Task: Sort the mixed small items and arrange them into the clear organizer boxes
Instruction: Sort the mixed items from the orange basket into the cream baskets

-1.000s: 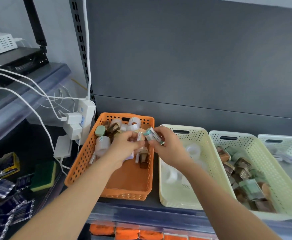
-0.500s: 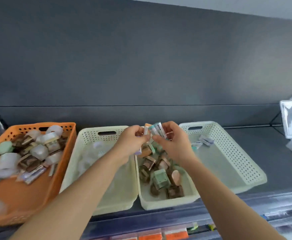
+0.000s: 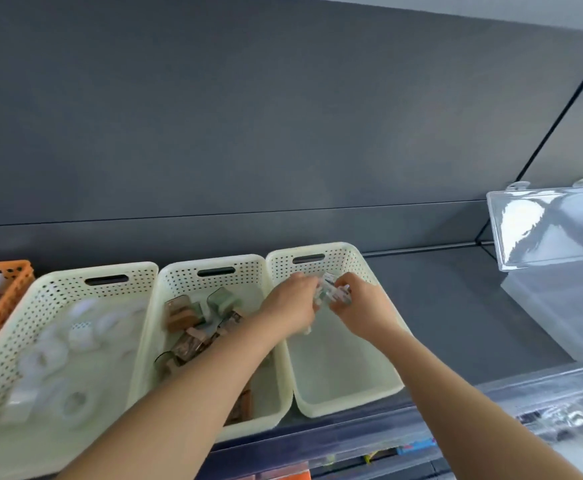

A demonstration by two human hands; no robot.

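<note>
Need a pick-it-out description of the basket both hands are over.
Along the dark shelf runs a row of perforated baskets: an orange basket at the left end, then three cream ones. Take the rightmost cream basket, beside bare shelf. Its neighbours hold white rolls and brown-green items; this one's visible floor is bare, and the left hand and right hand hold small packets over it.

Left hand (image 3: 291, 303) and right hand (image 3: 362, 310): bare, uncovered. Left forearm (image 3: 179, 393) and right forearm (image 3: 473, 410): bare along the full visible length, smooth surface. Fingertip detail is blurred.
</note>
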